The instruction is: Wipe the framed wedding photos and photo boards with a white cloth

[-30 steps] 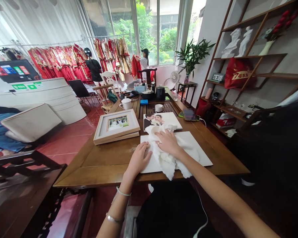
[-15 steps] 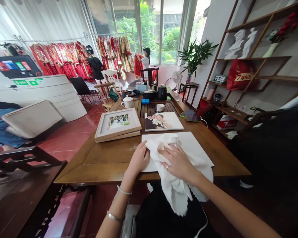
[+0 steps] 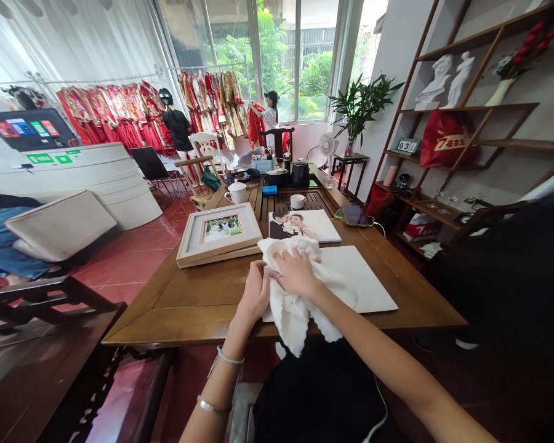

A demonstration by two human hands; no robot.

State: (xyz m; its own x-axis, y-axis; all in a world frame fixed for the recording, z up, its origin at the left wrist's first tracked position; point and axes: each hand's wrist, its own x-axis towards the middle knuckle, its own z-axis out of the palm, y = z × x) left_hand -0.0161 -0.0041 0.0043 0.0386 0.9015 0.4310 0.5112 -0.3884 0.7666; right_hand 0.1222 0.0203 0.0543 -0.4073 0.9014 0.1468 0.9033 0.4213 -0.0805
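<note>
A white flat board [image 3: 360,280] lies on the wooden table [image 3: 198,301] in front of me. My right hand [image 3: 295,274] presses a white cloth [image 3: 295,307] onto the board's left part, fingers spread flat on the fabric. The cloth hangs over the table's near edge. My left hand [image 3: 255,295] rests at the board's left edge, fingers curled against the board and the cloth. Behind the board lie a wedding photo print [image 3: 305,224] and a framed photo [image 3: 219,232].
A tea tray with a white mug [image 3: 237,192], small cup [image 3: 297,200] and dark kettle [image 3: 300,173] sits at the table's far end. A phone [image 3: 354,214] lies at the right edge. Shelves stand on the right. Two people stand by the red garment racks at the back.
My right hand has slid the cloth away from me and to the left over the board. The left hand stays at the board's left edge.
</note>
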